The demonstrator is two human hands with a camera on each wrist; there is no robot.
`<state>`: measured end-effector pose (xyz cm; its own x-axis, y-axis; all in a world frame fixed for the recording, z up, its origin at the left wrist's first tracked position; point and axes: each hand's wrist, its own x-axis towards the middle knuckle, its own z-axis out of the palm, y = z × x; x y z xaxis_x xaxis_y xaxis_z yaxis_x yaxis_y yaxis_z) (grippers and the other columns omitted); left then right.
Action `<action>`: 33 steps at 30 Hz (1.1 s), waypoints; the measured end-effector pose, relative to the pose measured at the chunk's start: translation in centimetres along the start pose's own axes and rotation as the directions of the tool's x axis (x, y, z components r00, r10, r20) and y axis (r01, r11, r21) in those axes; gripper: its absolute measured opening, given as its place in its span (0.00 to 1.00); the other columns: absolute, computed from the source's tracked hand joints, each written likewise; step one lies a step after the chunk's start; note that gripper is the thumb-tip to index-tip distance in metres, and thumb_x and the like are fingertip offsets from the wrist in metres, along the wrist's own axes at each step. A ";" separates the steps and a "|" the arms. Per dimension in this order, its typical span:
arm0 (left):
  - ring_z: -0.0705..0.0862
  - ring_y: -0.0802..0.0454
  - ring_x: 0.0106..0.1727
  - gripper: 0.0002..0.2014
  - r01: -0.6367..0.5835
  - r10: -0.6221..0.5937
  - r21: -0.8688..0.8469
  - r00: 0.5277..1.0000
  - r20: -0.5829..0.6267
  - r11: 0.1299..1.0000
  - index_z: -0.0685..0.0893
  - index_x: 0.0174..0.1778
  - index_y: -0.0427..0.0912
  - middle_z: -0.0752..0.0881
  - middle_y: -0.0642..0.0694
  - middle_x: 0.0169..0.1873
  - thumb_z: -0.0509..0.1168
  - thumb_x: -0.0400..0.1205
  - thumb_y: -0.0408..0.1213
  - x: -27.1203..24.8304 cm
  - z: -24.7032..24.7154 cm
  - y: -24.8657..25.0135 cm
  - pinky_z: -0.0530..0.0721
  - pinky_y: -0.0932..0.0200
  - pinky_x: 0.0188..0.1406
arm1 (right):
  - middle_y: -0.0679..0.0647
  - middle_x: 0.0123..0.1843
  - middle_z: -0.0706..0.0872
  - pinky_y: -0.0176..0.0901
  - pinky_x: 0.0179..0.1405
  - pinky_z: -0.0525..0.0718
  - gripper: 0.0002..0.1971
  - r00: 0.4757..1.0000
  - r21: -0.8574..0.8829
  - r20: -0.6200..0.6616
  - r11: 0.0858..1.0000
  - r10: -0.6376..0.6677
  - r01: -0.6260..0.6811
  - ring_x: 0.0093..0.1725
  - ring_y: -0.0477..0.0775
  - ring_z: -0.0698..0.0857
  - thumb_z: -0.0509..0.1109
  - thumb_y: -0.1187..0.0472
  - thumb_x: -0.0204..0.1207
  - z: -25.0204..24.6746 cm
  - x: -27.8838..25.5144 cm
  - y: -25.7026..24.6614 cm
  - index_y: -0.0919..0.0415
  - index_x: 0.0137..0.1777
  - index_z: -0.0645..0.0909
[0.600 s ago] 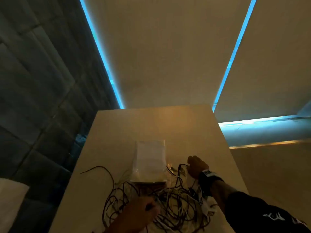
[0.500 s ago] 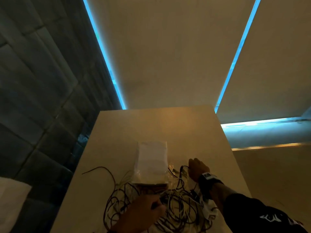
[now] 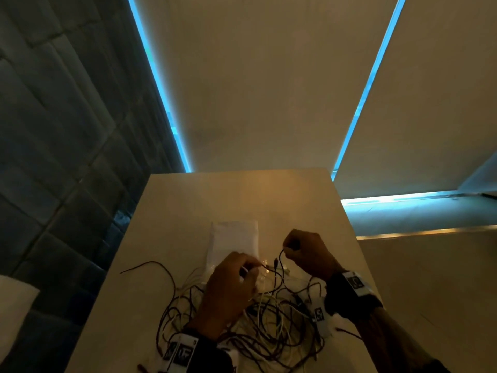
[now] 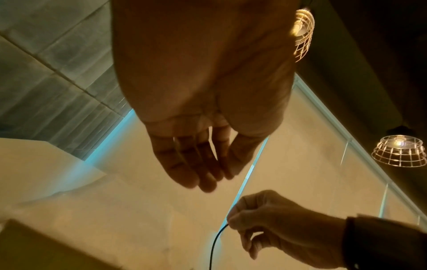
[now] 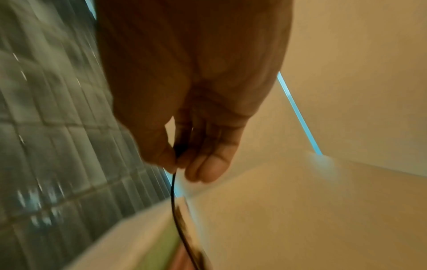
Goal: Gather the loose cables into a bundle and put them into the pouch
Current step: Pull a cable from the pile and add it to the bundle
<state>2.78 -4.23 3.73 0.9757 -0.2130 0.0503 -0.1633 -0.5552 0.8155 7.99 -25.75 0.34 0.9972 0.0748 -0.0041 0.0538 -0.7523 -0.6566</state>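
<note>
The right hand (image 3: 306, 254) has risen from the table (image 3: 174, 211), pinching a dark cable (image 3: 279, 261), while the left hand (image 3: 231, 286), fingers relaxed and empty, hovers over the tangled cables (image 3: 269, 327) beside the pouch (image 3: 234, 238); gathering has begun.

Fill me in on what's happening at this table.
A person is sorting a tangle of cables on a table. The right hand pinches one dark cable and lifts it from the pile. The left hand hovers over the tangle, fingers relaxed. The white pouch lies behind, nothing visibly put in yet.
</note>
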 end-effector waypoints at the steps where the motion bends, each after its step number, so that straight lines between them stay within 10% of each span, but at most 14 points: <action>1: 0.82 0.66 0.45 0.07 -0.031 0.032 0.009 0.998 -0.046 0.999 0.84 0.52 0.51 0.82 0.58 0.47 0.67 0.81 0.37 0.3 0.1 0.2 0.77 0.76 0.37 | 0.52 0.36 0.88 0.39 0.38 0.83 0.02 1.000 0.037 0.015 0.999 -0.028 0.027 0.35 0.50 0.86 0.75 0.65 0.71 -0.7 -0.4 -1.2 0.61 0.43 0.86; 6: 0.81 0.61 0.54 0.14 -0.049 0.049 -0.003 0.999 0.005 0.999 0.81 0.65 0.49 0.80 0.54 0.56 0.64 0.83 0.40 0.9 0.2 0.8 0.82 0.61 0.51 | 0.52 0.30 0.88 0.38 0.34 0.87 0.02 0.985 0.289 0.133 0.955 -0.110 0.067 0.27 0.45 0.86 0.75 0.67 0.72 -3.2 -2.3 -6.3 0.61 0.43 0.87; 19: 0.83 0.61 0.43 0.10 -0.044 -0.037 -0.269 0.956 -0.290 0.962 0.85 0.41 0.45 0.86 0.51 0.41 0.61 0.85 0.36 -1.5 -1.9 1.8 0.76 0.73 0.40 | 0.56 0.50 0.90 0.40 0.52 0.85 0.11 0.983 0.671 0.132 0.741 -0.131 0.009 0.51 0.50 0.89 0.72 0.58 0.76 0.8 -5.2 -9.7 0.61 0.56 0.85; 24: 0.88 0.48 0.49 0.18 -0.028 -0.214 -0.669 0.937 -0.276 0.743 0.78 0.36 0.35 0.90 0.44 0.38 0.52 0.88 0.37 -1.8 -3.0 2.9 0.83 0.57 0.54 | 0.58 0.29 0.78 0.43 0.31 0.76 0.14 0.988 0.771 0.043 0.634 -0.146 0.059 0.27 0.55 0.76 0.67 0.57 0.80 3.4 -6.3 -10.8 0.68 0.43 0.85; 28: 0.80 0.41 0.30 0.18 -0.085 -0.215 -0.816 0.944 -0.249 0.572 0.76 0.36 0.37 0.71 0.39 0.22 0.51 0.88 0.42 -2.6 -3.1 3.7 0.80 0.54 0.37 | 0.46 0.24 0.74 0.34 0.25 0.66 0.14 0.993 0.789 0.025 0.612 -0.118 0.053 0.23 0.43 0.66 0.65 0.64 0.82 4.4 -6.7 -11.5 0.74 0.39 0.82; 33: 0.60 0.55 0.20 0.15 -0.100 -0.245 -0.867 0.938 -0.246 0.489 0.75 0.38 0.36 0.62 0.49 0.20 0.55 0.84 0.44 -3.3 -3.6 4.0 0.62 0.57 0.23 | 0.43 0.27 0.80 0.36 0.36 0.84 0.13 0.987 0.791 0.088 0.612 -0.135 0.013 0.30 0.40 0.79 0.64 0.69 0.82 5.5 -7.4 -11.3 0.69 0.35 0.81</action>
<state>-0.58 -2.87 8.94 0.9909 0.1339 -0.0108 -0.0506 0.4465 0.8933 -0.26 -14.23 3.65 0.9722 0.2335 0.0183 0.0049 0.0580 -0.9983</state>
